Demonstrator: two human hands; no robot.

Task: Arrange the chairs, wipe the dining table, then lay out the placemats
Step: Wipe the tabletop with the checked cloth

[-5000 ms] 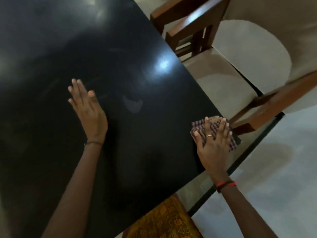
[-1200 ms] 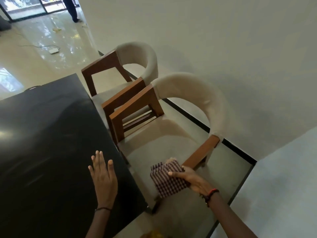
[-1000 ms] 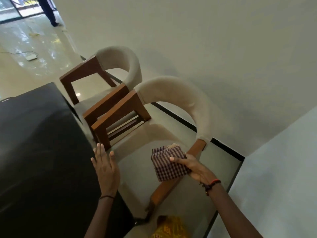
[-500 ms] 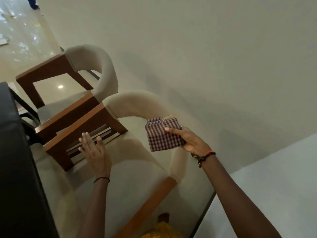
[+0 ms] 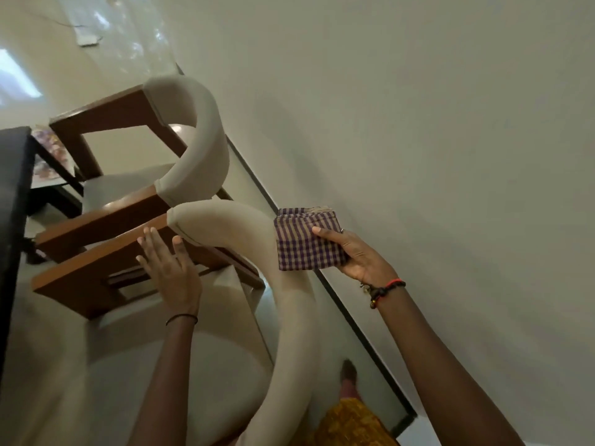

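Standing beside the black surface [image 5: 13, 204], the near cream-padded wooden armchair [image 5: 291, 317] has the left grip [image 5: 172, 275] over its armrest [image 5: 96, 265], fingers straight and apart; the right grip [image 5: 354, 252] pinches a folded purple-checked cloth [image 5: 306, 243]. Chair-arranging seems in hand; next, a firm hold to slide it in.

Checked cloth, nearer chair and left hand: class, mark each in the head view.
checked cloth [image 5: 300, 252], head view, middle of its folded face.
nearer chair [image 5: 90, 268], head view, wooden armrest.
left hand [image 5: 170, 271], head view, back of the hand.
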